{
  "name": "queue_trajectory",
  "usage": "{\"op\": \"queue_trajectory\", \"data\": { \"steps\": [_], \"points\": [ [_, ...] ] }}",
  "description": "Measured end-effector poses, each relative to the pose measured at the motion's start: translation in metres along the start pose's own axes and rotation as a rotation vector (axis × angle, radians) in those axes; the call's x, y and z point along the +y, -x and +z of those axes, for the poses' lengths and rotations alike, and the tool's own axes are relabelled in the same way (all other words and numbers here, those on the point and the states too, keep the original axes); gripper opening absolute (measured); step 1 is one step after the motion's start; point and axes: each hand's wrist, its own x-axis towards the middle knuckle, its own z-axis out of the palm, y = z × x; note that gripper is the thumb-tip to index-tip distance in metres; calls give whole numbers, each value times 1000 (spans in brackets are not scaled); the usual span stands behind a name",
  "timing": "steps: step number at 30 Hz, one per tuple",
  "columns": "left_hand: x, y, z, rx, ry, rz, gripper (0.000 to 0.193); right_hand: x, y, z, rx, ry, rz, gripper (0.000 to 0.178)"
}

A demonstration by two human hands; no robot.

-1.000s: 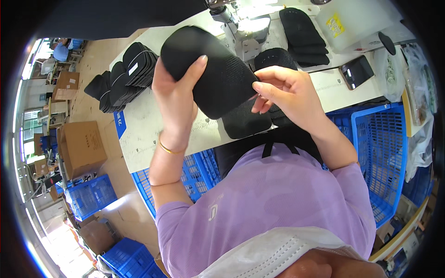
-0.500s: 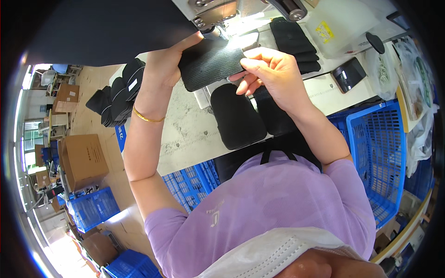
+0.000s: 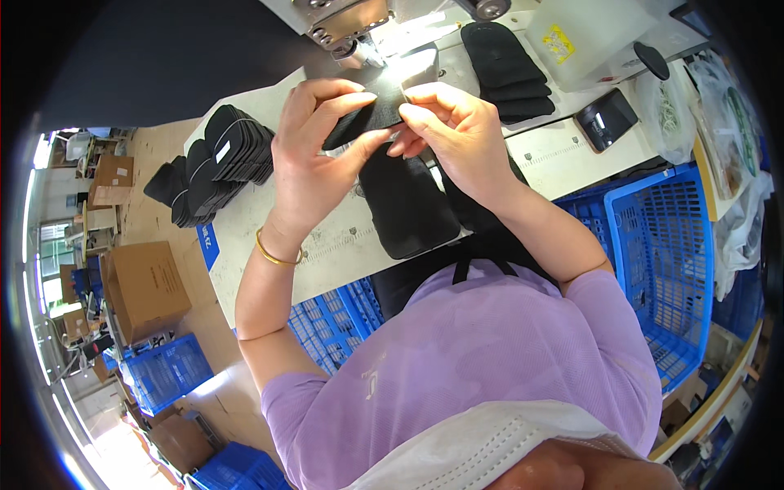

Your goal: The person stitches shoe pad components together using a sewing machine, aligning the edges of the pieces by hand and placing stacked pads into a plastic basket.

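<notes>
Under the sewing machine head (image 3: 351, 28), I hold a black ribbed fabric piece (image 3: 377, 110) in both hands. My left hand (image 3: 314, 155) pinches its left side between thumb and fingers. At the right edge, my right hand (image 3: 465, 135) grips it between thumb and fingertips. The fabric's far end lies in the bright light near the needle area, and exactly how it meets the machine is hidden. Just below my hands, a black rounded fabric piece (image 3: 408, 204) lies at the table's front edge, with another dark piece partly behind my right wrist.
A stack of black fabric pieces (image 3: 506, 77) lies right of the machine, near a dark phone-like slab (image 3: 606, 121). Tied black bundles (image 3: 241, 147) sit on the left of the white table (image 3: 318, 261). A blue crate (image 3: 661, 269) stands at right, cardboard box (image 3: 147, 290) at left.
My left hand has come down and right from the fabric's far left corner, and its fingers now pinch nearer the middle. The fabric appears bent or folded. My right hand has shifted slightly left.
</notes>
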Motion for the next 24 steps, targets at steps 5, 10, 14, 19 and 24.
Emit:
{"op": "queue_trajectory", "data": {
  "steps": [5, 10, 14, 19, 24],
  "points": [
    [-9, 5, -1, -14, -8, 118, 32, 8, 9, 7, -56, -180, -20, 28],
    [6, 8, 10, 63, -377, 321, 32, 12, 22, 23, -124, -333, -8, 33],
    [4, 11, 9, 53, -415, 353, 36, 10, 26, 29, -114, -321, 9, 34],
    [1, 11, 8, 47, -456, 404, 33, 11, 25, 33, -128, -407, 21, 39],
    [-5, 10, 8, 52, -496, 435, 31, 13, 18, 34, -122, -403, 14, 40]
  ]
}}
